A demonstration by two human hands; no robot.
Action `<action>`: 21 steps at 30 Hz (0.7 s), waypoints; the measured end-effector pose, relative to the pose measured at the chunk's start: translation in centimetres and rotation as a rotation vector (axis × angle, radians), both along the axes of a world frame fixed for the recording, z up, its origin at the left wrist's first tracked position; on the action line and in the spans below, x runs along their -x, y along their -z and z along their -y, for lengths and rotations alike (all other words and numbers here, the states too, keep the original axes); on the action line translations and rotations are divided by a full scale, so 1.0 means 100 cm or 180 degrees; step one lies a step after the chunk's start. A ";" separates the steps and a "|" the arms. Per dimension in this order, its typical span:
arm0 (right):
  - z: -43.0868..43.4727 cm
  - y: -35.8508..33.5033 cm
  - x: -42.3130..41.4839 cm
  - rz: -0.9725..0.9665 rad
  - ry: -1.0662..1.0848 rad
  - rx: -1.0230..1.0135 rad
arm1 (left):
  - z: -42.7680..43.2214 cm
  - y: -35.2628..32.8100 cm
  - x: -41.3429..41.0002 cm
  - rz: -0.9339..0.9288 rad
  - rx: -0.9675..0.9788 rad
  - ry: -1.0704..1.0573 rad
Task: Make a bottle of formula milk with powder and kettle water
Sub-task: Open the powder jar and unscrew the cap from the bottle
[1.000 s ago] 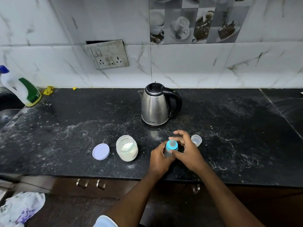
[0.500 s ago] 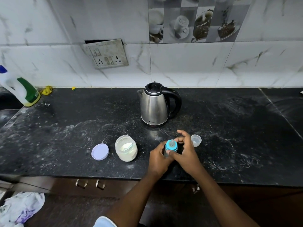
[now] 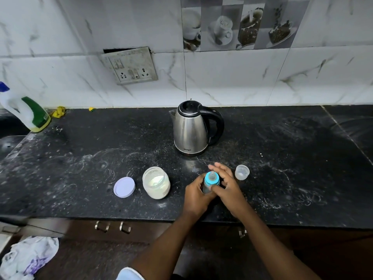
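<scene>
Across the dark worktop (image 3: 282,158), near its front edge, it is all set out round the bottle (image 3: 207,187). Steel kettle (image 3: 190,130) at 12 o'clock from it, well back, handle turned to the right, probably for an easy right-hand pour. Powder jar (image 3: 156,182) at 9 o'clock, mouth open, so the powder is within reach. Left hand (image 3: 196,196) wraps its fingers round the bottle's body and steadies it on the stone; right hand (image 3: 228,188) lies against the teal collar, fingers loosely straight past it, thumb across the front, which I read as working the top. Jar lid (image 3: 124,187) lies flat just beyond the jar, farther out at 9 o'clock. Bottle stands upright, long axis about vertical, teat pointing up. Clear cap (image 3: 242,172) sits at 2 o'clock, mouth up, parked clear of the hands.
</scene>
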State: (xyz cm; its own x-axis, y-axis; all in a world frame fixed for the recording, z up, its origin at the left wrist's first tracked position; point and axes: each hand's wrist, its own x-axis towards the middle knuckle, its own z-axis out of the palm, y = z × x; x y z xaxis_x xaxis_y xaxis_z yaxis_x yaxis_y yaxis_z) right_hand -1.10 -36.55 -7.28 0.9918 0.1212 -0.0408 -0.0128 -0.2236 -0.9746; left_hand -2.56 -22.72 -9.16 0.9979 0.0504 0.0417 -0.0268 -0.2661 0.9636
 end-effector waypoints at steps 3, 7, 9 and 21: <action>-0.005 0.003 0.001 0.0017 0.0174 0.0159 | -0.001 -0.002 0.001 0.0018 -0.0031 -0.0020; -0.005 0.006 -0.002 0.0094 0.0309 0.0223 | -0.001 0.001 0.000 0.0022 0.0000 -0.0024; -0.003 0.005 -0.002 0.0090 0.0103 0.0154 | -0.001 0.001 -0.001 0.0045 0.0017 -0.0017; -0.007 0.007 -0.001 0.0019 0.0167 -0.0092 | 0.000 0.004 -0.002 -0.0008 0.0033 -0.0041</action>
State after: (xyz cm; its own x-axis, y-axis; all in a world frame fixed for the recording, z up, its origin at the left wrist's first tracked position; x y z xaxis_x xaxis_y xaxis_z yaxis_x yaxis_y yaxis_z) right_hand -1.02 -35.88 -7.94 0.9970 0.0701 -0.0322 -0.0180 -0.1944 -0.9808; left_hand -2.32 -22.76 -9.51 0.9972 0.0637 0.0386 -0.0210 -0.2565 0.9663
